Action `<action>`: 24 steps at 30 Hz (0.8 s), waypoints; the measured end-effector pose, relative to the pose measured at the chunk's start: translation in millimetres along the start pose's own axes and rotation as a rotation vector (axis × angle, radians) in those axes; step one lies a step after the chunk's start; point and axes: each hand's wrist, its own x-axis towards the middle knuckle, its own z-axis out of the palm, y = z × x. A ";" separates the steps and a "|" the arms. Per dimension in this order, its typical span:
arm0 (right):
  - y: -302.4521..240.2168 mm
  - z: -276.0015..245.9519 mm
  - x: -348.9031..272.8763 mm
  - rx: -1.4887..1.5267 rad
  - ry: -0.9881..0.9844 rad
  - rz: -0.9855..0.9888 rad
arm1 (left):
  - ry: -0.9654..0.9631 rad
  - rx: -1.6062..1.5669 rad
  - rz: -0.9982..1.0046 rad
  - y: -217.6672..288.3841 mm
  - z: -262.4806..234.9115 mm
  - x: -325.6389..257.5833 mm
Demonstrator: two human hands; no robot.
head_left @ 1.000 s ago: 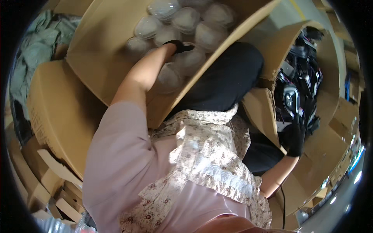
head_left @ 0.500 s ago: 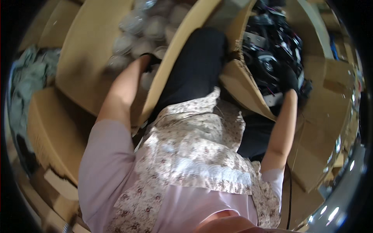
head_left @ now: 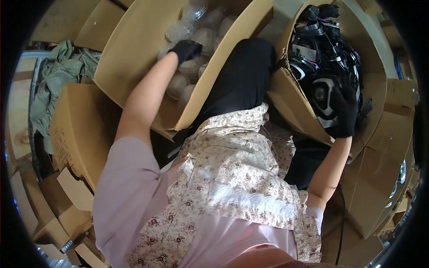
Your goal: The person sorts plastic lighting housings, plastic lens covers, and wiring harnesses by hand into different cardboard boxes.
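Black gloves cover both of the person's hands. The left hand (head_left: pixel 187 50) reaches into a deep cardboard carton (head_left: pixel 132 51) at the upper left, its fingers bent down over clear plastic domes (head_left: pixel 179 31). The fingertips are hidden, so I cannot tell whether it grasps one of them or only rests against them. The domes are round and see-through, and they lie piled against each other on the carton's floor, around the hand and beyond it.

The right hand (head_left: pixel 345 109) is inside a second carton (head_left: pixel 374 58) at the upper right, up against a rounded black device (head_left: pixel 320 94) with a pale, curved rim. Its fingers point away from the body, and the view does not show whether they close on the device. Beyond it lies a tangle of black devices and cables (head_left: pixel 337 49), with a silver rectangular plate (head_left: pixel 304 52) at its left side.

Between the cartons is a knee in black trousers (head_left: pixel 243 71). A floral apron (head_left: pixel 228 165) covers the lap over a mauve shirt (head_left: pixel 123 192). Grey-green cloth (head_left: pixel 60 69) lies crumpled at the far left, above another cardboard box (head_left: pixel 73 134).
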 end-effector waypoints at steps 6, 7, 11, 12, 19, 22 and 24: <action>-26.0 11.8 -59.9 0.759 0.108 -0.043 | 0.025 -1.044 0.511 64.2 -99.1 -170.4; -18.3 18.6 -68.8 0.831 0.037 -0.110 | -0.158 -1.178 0.558 81.1 -97.4 -178.8; -13.4 75.3 -100.7 1.164 -0.199 0.048 | -0.263 -1.173 0.420 127.9 -56.6 -197.2; -21.0 94.7 -105.1 1.220 -0.249 0.119 | -0.286 -1.156 0.405 130.9 -44.6 -195.8; 30.9 172.8 -132.3 1.217 -0.451 0.472 | -0.231 -0.619 0.120 137.3 40.9 -191.5; 40.7 180.3 -147.6 1.397 -0.549 0.627 | -0.197 -0.495 0.035 147.0 51.0 -200.4; 40.4 184.9 -151.3 1.393 -0.556 0.527 | -0.112 -0.427 0.005 153.9 75.1 -215.4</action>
